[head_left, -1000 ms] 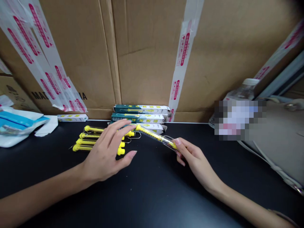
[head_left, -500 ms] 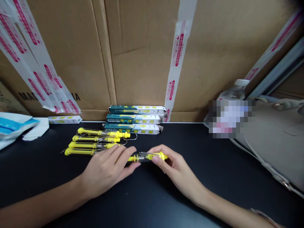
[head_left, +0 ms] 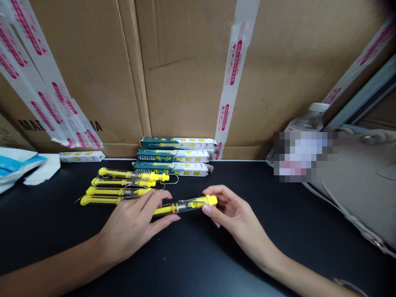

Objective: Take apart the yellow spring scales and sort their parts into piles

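A yellow, clear-tubed spring scale (head_left: 188,203) with a metal hook is held a little above the black table. My left hand (head_left: 133,222) is closed around its left part, which the fingers hide. At the yellow cap end, my right hand (head_left: 236,212) has thumb and forefinger apart, below and above the cap; whether they touch it is hard to tell. Several similar spring scales (head_left: 107,191) lie side by side on the table, just beyond my left hand, which covers part of the nearest ones.
Three printed slim boxes (head_left: 176,156) lie stacked toward the big taped carton (head_left: 182,103) at the back. Another slim box (head_left: 82,156) and white-blue packaging (head_left: 18,165) are at the left. A plastic bottle (head_left: 312,117) and a beige bag (head_left: 365,177) stand right.
My right fingers have loosened and spread around the cap. The spring scale and my left hand have shifted slightly left, showing more of the tube.
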{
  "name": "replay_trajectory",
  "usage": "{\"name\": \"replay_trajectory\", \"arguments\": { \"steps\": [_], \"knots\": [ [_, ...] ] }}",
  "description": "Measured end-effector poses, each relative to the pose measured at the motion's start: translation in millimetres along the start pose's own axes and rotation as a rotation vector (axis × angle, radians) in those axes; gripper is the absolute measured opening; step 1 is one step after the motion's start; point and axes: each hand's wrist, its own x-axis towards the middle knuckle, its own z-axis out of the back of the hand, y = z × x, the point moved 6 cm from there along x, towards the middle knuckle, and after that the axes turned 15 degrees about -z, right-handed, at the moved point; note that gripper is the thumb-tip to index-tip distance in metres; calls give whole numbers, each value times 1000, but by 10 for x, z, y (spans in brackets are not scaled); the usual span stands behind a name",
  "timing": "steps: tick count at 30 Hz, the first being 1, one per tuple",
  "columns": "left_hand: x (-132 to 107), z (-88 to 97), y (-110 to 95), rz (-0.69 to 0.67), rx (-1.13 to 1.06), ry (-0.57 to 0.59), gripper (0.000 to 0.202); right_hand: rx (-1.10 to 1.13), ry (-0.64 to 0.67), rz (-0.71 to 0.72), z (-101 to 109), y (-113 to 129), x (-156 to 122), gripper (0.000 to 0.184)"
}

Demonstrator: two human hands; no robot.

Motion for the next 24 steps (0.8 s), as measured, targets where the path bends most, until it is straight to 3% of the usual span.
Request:
{"name": "replay_trajectory", "arguments": {
  "steps": [10, 18, 24],
  "knots": [
    [93, 59, -65, -110, 187, 12, 22, 37, 23, 5, 0, 35, 6, 34],
    [87, 36, -81, -101, 146, 19, 26, -10, -10, 27, 19, 20, 15, 33],
    [56, -15, -94, -126, 76, 89, 24, -9, -11, 58, 16, 63, -38, 33]
  ]
}}
